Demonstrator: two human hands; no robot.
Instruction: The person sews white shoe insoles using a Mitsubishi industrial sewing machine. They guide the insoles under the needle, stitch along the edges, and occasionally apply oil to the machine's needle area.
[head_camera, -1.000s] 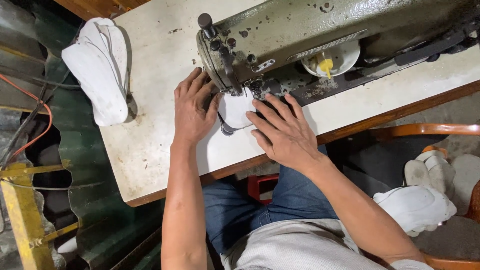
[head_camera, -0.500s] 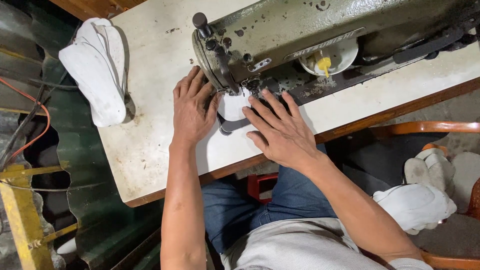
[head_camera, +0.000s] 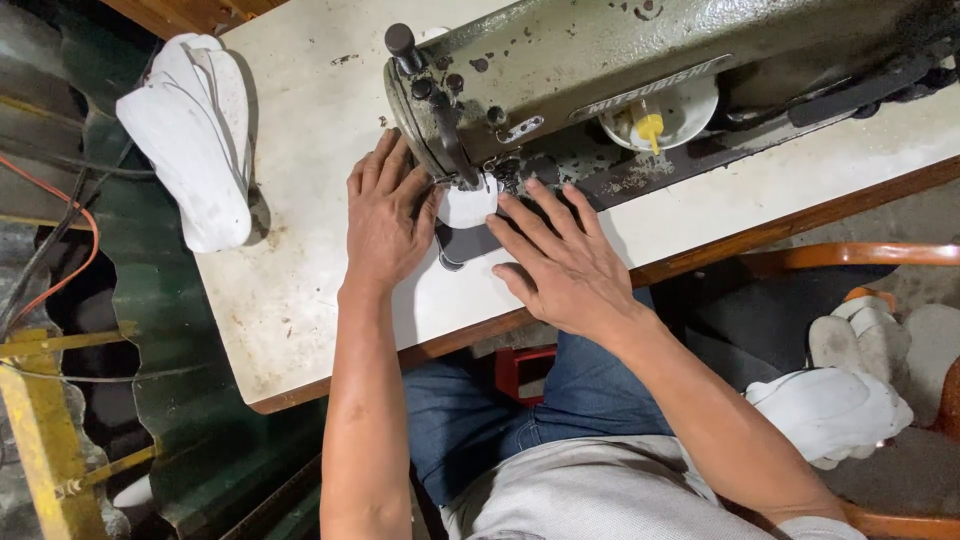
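Hands (head_camera: 470, 240) lie flat, grasping nothing, on stained white table (head_camera: 290, 290) beneath sewing machine (head_camera: 640, 50).

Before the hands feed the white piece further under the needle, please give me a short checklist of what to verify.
1. Left hand flat on the table beside the white piece: ok.
2. Right hand pressing the piece with spread fingers: ok.
3. Fingertips clear of the needle area: cannot tell; the sewing machine head hides it, and both hands are very close.
4. Piece lying flat, no fold: ok for the visible part; the rest is hidden.
5. Stack of white pieces on the table's far corner, away from the hands: ok.
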